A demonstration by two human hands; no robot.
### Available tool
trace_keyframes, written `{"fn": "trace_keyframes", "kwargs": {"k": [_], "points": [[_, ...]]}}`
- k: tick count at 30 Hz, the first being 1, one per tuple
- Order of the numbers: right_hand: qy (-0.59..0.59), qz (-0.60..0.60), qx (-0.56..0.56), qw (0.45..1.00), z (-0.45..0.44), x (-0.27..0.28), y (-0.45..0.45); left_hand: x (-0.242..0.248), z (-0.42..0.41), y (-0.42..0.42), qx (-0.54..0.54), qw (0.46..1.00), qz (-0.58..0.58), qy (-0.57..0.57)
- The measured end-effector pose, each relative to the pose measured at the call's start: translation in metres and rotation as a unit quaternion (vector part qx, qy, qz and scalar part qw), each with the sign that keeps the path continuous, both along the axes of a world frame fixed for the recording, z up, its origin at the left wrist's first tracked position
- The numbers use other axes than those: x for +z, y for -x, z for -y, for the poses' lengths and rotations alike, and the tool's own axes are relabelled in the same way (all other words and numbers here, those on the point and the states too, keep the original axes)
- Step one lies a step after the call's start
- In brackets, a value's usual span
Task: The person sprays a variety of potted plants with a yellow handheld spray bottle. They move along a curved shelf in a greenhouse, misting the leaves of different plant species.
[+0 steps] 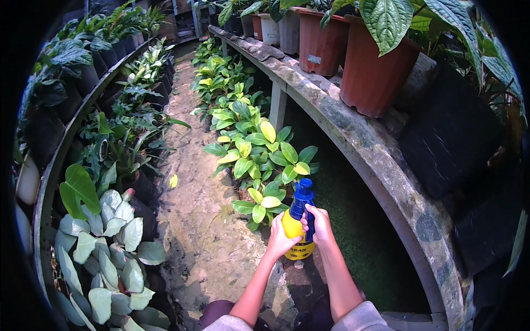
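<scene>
Both hands hold a yellow pump sprayer [293, 226] with a blue top, upright in front of me. My left hand [280, 236] cups the left side of the yellow bottle. The fingers of my right hand [319, 223] are wrapped around the blue handle [309, 231] on its right side. At the top sits the blue pump knob [305, 184]; the bottle bears printed writing. Just beyond the sprayer, and partly behind it, grows a leafy plant [258, 202] with green and yellow-green leaves, the nearest of a row of similar plants [248, 136].
A stone-topped bench [331, 103] curves along the right, bearing terracotta-coloured pots [374, 70] and black grow bags [451, 132]. Silvery-leaved plants [103, 256] crowd the left side beside a metal-edged bench [62, 153]. A worn concrete path [194, 231] runs between, with a fallen yellow leaf [173, 181].
</scene>
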State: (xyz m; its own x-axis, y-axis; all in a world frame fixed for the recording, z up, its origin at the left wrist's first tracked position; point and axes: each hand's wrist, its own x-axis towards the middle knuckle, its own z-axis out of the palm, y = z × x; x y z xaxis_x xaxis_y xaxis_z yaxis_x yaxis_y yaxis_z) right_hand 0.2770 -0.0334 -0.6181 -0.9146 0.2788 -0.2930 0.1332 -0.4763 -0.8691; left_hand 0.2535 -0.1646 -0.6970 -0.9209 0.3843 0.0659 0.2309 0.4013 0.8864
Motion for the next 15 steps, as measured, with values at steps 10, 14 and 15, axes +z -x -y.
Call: {"fn": "trace_keyframes", "kwargs": {"k": [10, 14, 15], "points": [[-0.085, 0.054, -0.071, 0.992, -0.001, -0.020, 0.005, -0.010, -0.008, 0.003, -0.058, 0.996, 0.074, 0.006], [-0.098, 0.043, -0.057, 0.993, -0.004, -0.023, 0.007, -0.016, -0.006, 0.006, -0.052, 0.999, -0.003, 0.009], [-0.100, 0.041, -0.052, 0.993, -0.005, -0.024, 0.007, -0.015, -0.006, 0.007, -0.056, 0.998, 0.002, 0.006]]}}
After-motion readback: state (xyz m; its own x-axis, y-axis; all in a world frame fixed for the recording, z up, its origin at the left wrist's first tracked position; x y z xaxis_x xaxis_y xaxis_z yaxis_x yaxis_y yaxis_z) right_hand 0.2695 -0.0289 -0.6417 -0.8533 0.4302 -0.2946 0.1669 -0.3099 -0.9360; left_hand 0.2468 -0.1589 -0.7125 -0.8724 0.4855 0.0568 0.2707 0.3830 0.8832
